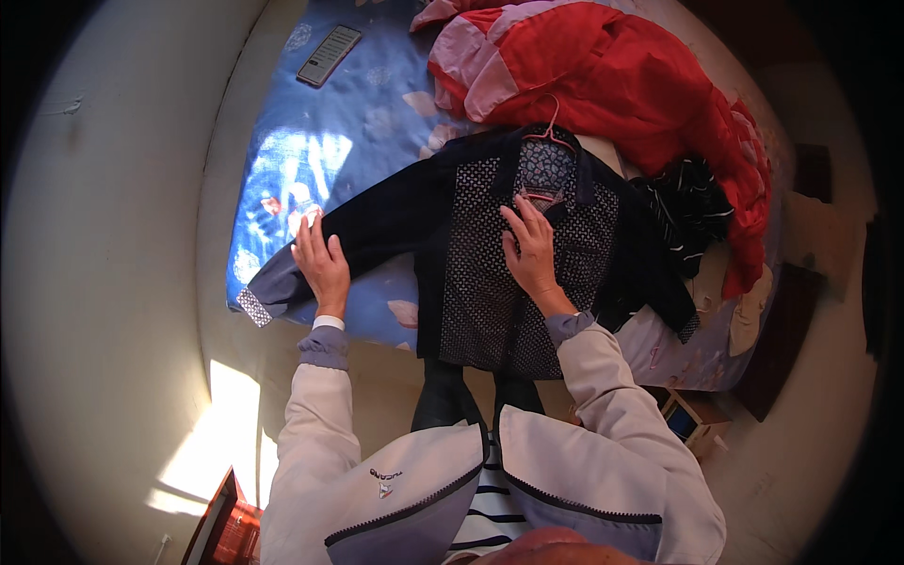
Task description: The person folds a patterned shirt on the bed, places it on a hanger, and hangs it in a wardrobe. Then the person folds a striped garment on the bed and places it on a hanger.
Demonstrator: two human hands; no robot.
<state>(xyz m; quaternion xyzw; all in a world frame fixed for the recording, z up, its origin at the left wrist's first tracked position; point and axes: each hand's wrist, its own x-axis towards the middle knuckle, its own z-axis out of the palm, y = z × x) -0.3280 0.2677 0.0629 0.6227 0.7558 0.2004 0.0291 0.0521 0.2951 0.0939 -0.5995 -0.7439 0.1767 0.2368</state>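
Note:
Spread on the bed before me is a dark button shirt [487,268] with a patterned front panel, its collar towards the far side. A pink hanger [552,116] sits inside the collar, its hook sticking out above. My left hand [323,265] rests over the long dark sleeve [381,219] that reaches left, fingers spread. That sleeve ends in a light patterned cuff [255,307]. Over the upper front, just below the collar opening, lies my right hand [531,251], fingers slightly apart and gripping nothing. The other sleeve [660,289] slants off to the right.
A phone [329,56] lies on the blue flowered bed sheet [378,106]. Red and pink bedding [600,63] is heaped at the far side, beside a black striped cloth [688,208]. A red box [233,530] stands on the floor at lower left. The wall [127,212] runs along the left.

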